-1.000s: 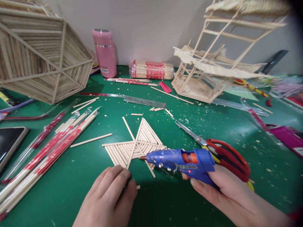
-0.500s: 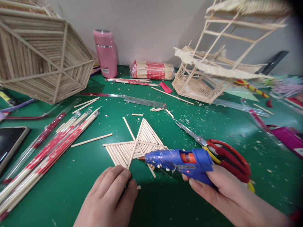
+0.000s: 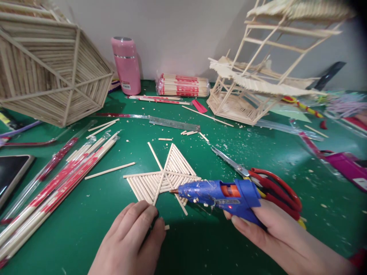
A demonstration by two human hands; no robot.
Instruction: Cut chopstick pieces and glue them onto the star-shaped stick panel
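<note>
A star-like panel of thin wooden sticks (image 3: 143, 183) lies flat, its crossing spokes filled by parallel sticks in several sections. At its lower left edge my left hand (image 3: 130, 233) has its fingers curled against the panel, gripping it near the end of one spoke. A short stick end (image 3: 167, 227) shows beside the thumb. My right hand (image 3: 258, 225) is closed around the handle of a blue hot glue gun (image 3: 212, 193), whose red light is lit. The gun's tip points left, close to the inner sticks right of the lower spoke; contact is unclear.
Red-handled scissors (image 3: 272, 187) lie behind the gun. Wrapped chopsticks (image 3: 65, 183) and a phone (image 3: 13, 172) are at left. Behind stand a large stick roof (image 3: 57, 68), a pink flask (image 3: 126, 67), a chopstick pack (image 3: 183, 86) and a stick pavilion (image 3: 243, 88).
The glue gun's tip has shifted slightly right relative to the panel. My left hand keeps its place at the panel's edge. The whole view has shifted a little.
</note>
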